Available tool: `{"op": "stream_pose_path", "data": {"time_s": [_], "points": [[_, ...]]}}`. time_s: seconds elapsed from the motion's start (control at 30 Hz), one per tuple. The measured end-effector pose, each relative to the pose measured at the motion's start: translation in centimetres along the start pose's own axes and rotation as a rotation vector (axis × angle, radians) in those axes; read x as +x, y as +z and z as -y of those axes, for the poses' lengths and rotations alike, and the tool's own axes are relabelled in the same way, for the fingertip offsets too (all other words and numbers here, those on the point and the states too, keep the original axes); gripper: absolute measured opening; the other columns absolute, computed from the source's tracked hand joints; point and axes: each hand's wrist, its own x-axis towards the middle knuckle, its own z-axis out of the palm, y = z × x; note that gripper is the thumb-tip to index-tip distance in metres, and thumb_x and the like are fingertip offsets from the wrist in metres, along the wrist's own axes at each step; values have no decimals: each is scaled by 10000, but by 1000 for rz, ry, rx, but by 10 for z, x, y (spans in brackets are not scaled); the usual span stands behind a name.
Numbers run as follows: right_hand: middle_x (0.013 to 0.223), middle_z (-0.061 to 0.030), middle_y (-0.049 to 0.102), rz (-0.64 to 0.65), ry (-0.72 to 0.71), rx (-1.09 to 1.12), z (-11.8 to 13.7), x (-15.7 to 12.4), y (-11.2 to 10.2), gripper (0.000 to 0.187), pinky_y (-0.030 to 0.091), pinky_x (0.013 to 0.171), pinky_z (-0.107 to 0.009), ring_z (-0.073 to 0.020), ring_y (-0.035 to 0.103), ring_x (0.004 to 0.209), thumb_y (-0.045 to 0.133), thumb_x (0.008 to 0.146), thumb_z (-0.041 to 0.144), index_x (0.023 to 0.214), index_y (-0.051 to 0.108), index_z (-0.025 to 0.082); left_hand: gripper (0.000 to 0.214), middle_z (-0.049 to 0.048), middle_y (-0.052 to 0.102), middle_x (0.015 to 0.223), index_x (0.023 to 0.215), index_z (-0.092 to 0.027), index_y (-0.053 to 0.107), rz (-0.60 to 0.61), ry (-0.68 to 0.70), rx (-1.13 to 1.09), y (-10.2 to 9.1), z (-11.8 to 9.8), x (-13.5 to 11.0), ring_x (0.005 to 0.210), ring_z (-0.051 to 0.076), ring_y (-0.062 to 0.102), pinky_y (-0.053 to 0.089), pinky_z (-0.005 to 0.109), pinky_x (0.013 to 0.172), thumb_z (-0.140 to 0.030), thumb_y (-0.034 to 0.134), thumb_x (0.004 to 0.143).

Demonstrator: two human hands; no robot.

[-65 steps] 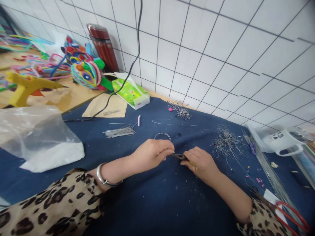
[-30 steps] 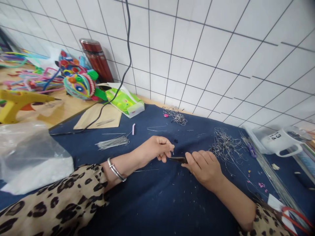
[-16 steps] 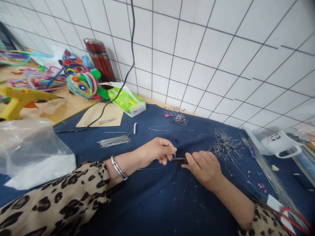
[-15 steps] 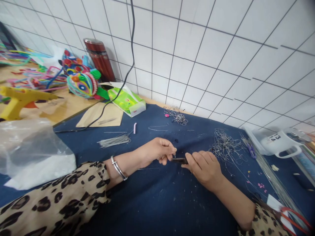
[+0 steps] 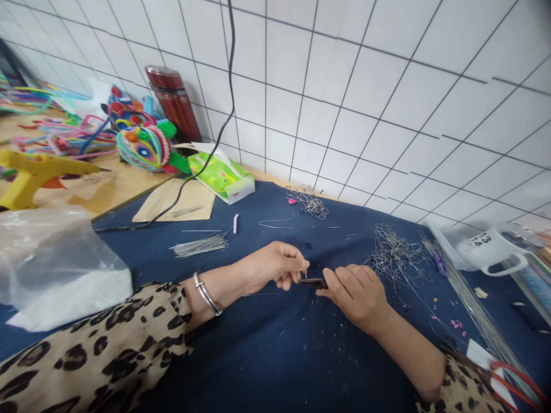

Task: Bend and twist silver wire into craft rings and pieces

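My right hand (image 5: 356, 293) is closed round a dark pair of pliers (image 5: 316, 283), whose jaws point left toward my other hand. Thumb and fingertips of my left hand (image 5: 282, 265) pinch a piece of thin wire (image 5: 306, 273); only a short bit of it shows by the plier tips. The handles are hidden inside my right palm. On the blue cloth (image 5: 267, 350) below, another straight wire (image 5: 262, 294) lies near my left wrist. A bundle of cut straight wires (image 5: 201, 245) rests to the left of my left hand.
Tangled wire (image 5: 396, 252) lies beyond my right hand, with another tangle (image 5: 312, 203) near the tiled wall. A white mug (image 5: 493, 246) and long wires (image 5: 477, 310) are at the right. Leftward are a plastic bag (image 5: 81, 287), a yellow glue gun (image 5: 38, 175) and a red flask (image 5: 174, 103).
Both hands hold nearly the same position. The pliers and right hand have shifted very slightly; nothing has been let go or picked up.
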Motion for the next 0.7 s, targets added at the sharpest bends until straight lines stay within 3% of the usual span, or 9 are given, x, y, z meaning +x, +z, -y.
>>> {"op": "stream_pose_path", "data": {"time_s": [0.47,0.7], "points": [[819,-54,600,-21,-39,-46,1,0,-2,346,351,672,-337,-187,511,782,562,823,408,1056,572,152,217,-27,559,537,655,-136,569,9,20,6,1,1,0,358,34,453,313,159,366,-327,606,750],[816,-48,594,2,-22,-37,5,2,-3,346,345,653,-327,-173,499,751,568,823,389,1056,567,135,210,-34,548,542,667,-140,559,-68,75,125,2,-6,-3,380,43,458,346,167,390,-330,594,748]]}}
